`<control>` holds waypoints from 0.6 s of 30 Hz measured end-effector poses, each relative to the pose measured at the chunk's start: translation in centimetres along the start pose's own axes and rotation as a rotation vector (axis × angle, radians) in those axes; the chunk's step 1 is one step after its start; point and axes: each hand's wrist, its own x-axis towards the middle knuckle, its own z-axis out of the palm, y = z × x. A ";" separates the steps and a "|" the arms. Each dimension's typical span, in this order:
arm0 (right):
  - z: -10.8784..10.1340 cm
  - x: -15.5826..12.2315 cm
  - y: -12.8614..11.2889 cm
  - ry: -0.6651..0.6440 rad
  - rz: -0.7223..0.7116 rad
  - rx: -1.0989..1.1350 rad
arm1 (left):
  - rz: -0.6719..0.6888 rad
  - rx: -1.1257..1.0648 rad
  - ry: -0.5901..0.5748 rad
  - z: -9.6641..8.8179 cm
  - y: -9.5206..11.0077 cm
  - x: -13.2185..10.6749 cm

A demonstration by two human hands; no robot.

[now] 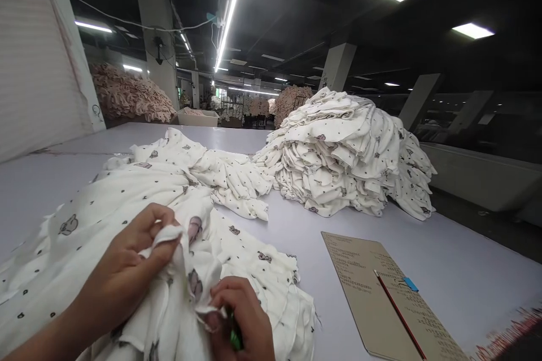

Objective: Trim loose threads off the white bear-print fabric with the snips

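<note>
My left hand (pixel 135 262) is closed on the folded edge of a white printed cloth (pixel 167 299), pinched between thumb and fingers. Lower and to the right, my right hand (pixel 243 318) grips another edge of the same cloth. A bit of a green object (pixel 235 334) shows inside the right palm; most of it is hidden, so its kind cannot be made out. Under and around both hands, more white cloth pieces (pixel 101 203) with small dots and greyish animal prints spread across the table in loose layers.
A tall heap of the same printed cloth (pixel 339 152) stands on the pale table (pixel 292 225). Right of my hands lies a written-on cardboard sheet (pixel 359 276) with a pencil (pixel 398 310) and blue clip (pixel 410 284). Pinkish piles (pixel 131 96) and a bin (pixel 198 118) stand behind.
</note>
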 end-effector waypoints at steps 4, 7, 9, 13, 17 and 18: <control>-1.4 1.3 -0.3 0.030 0.333 0.246 | 0.061 0.144 -0.257 0.5 -0.6 -0.2; -2.3 1.5 0.3 0.052 0.403 0.399 | 0.076 0.275 -0.287 1.8 -1.2 -0.6; -2.4 1.2 0.9 0.050 0.440 0.432 | 0.045 0.266 -0.317 2.9 -1.7 -0.7; -2.7 0.1 1.5 0.156 0.338 0.192 | -0.014 0.233 -0.384 4.4 -2.3 -0.7; -4.2 -1.1 0.3 0.239 0.049 -0.123 | -0.036 0.243 -0.353 4.9 -2.4 -0.7; -4.5 -1.4 0.0 0.195 -0.006 -0.189 | -0.040 0.236 -0.352 5.0 -2.4 -0.8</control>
